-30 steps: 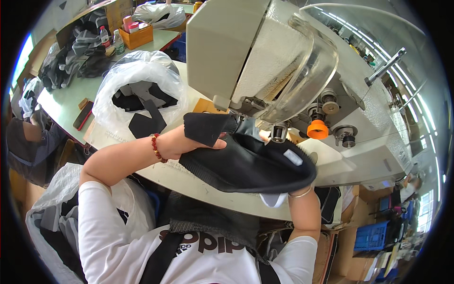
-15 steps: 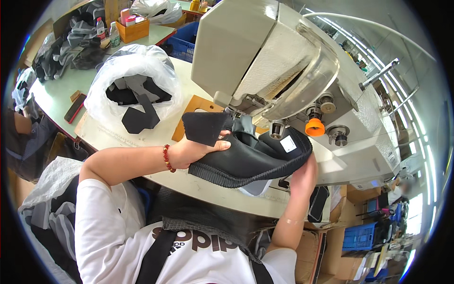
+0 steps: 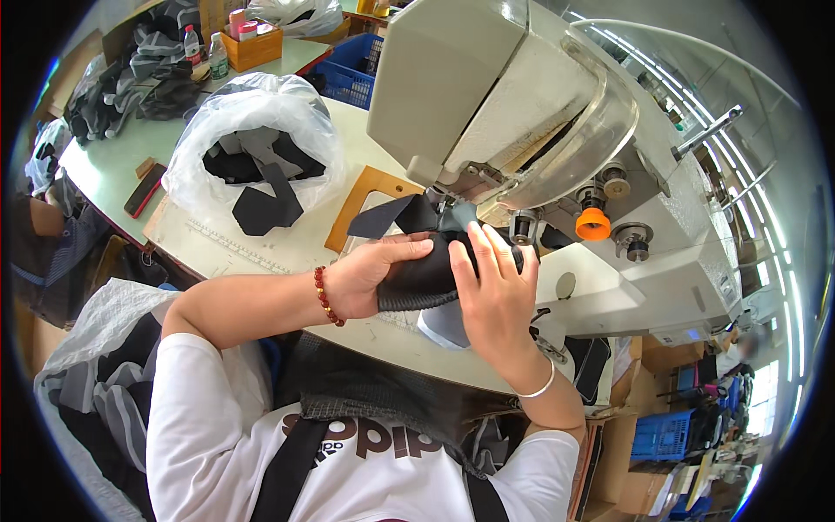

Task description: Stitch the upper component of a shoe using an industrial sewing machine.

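A black shoe upper [image 3: 419,280] with a ribbed lower edge is held at the sewing machine's [image 3: 452,96] needle area. My left hand [image 3: 364,277] grips its near left side, thumb on top. My right hand [image 3: 500,309] lies over its right part, fingers stretched forward and slightly apart across the top; its thumb is hidden. A dark fabric flap [image 3: 396,217] sticks out to the left beyond my left thumb. By the presser foot, a small grey-blue piece [image 3: 465,213] shows just ahead of my right fingertips. The needle point itself cannot be made out.
A white plastic bag [image 3: 187,165] of dark cut pieces stands left of the machine, one piece hanging over its rim. An orange knob [image 3: 592,224] juts from the machine head. A phone-like black object [image 3: 590,370] lies at the table's right edge. Another bag [image 3: 65,357] sits by my left side.
My right hand has come from under the upper's right end to lie on top of it. The upper has turned and moved closer under the machine head, and its white label is now out of sight.
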`<state>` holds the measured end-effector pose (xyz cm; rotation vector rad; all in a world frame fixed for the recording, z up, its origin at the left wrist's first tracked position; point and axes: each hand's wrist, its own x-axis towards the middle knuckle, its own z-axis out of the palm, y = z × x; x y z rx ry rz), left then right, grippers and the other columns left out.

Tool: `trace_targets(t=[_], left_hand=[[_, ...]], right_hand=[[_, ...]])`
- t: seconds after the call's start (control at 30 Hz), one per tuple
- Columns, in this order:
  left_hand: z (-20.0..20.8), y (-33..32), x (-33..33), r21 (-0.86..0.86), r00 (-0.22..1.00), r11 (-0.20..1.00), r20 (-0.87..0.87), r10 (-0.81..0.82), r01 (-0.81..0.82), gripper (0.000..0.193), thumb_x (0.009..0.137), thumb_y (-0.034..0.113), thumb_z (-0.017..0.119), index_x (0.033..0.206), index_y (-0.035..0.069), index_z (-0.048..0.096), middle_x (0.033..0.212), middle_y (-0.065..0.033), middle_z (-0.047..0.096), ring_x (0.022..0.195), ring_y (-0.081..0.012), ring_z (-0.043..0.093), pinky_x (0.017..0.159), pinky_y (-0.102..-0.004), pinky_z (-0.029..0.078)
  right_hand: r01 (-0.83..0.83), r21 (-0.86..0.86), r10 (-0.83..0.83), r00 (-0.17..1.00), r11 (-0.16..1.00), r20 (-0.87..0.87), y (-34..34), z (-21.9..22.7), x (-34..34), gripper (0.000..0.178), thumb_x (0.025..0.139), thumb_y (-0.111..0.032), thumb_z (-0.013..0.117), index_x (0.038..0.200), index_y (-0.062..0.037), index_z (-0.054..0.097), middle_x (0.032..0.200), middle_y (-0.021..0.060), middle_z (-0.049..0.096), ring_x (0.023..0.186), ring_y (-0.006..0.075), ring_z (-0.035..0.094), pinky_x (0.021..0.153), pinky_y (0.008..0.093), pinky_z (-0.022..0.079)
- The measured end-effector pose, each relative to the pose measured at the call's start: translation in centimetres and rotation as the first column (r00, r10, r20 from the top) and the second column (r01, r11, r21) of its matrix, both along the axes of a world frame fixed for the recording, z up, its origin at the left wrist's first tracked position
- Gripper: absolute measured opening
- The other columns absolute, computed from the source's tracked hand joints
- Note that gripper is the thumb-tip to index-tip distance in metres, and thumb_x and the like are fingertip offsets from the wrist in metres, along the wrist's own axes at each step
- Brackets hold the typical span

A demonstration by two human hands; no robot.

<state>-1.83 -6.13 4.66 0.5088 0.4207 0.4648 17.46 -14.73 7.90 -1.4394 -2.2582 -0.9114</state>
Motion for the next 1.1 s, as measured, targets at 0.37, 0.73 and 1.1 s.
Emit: trace_targets(t=[0.37, 0.73, 1.1], left_hand=[[-0.4, -0.7, 0.4, -0.065, 0.995, 0.993, -0.007, 0.095, -0.095, 0.034, 0.106, 0.021, 0.063, 0.139, 0.013, 0.058, 0.124, -0.0059, 0.071, 0.108, -0.0179, 0.073, 0.092, -0.0374, 0.064], [-1.8, 1.4, 1.0, 0.185, 0.961, 0.963, -0.157, 0.228, -0.198, 0.016, 0.103, 0.02, 0.072, 0.116, 0.01, 0.069, 0.107, 0.0002, 0.074, 0.093, -0.0115, 0.073, 0.084, -0.0302, 0.062], [-3.9, 4.7, -1.0, 0.645, 0.877, 0.635, 0.118, 0.466, -0.425, 0.031, 0.094, 0.015, 0.078, 0.122, 0.007, 0.069, 0.114, -0.0005, 0.069, 0.104, -0.0117, 0.065, 0.091, -0.0286, 0.052]], right_hand=[[-0.23, 0.109, 0.247, 0.951, 0.967, -0.184, 1.9, -3.3, 1.2, 0.031, 0.092, -0.016, 0.064, 0.122, -0.0099, 0.07, 0.128, 0.0099, 0.068, 0.107, 0.0259, 0.067, 0.095, 0.0429, 0.044], [-0.199, 0.222, 0.205, 0.979, 0.955, -0.006, 3.7, -3.2, 0.4, 0.023, 0.085, -0.015, 0.07, 0.107, -0.0081, 0.073, 0.111, 0.0054, 0.066, 0.084, 0.0182, 0.063, 0.072, 0.0337, 0.044], [-0.193, 0.274, 0.197, 0.98, 0.942, 0.012, 3.8, -3.9, 0.2, 0.012, 0.086, -0.011, 0.073, 0.096, -0.0066, 0.077, 0.114, 0.0089, 0.076, 0.106, 0.0236, 0.071, 0.089, 0.0382, 0.052]])
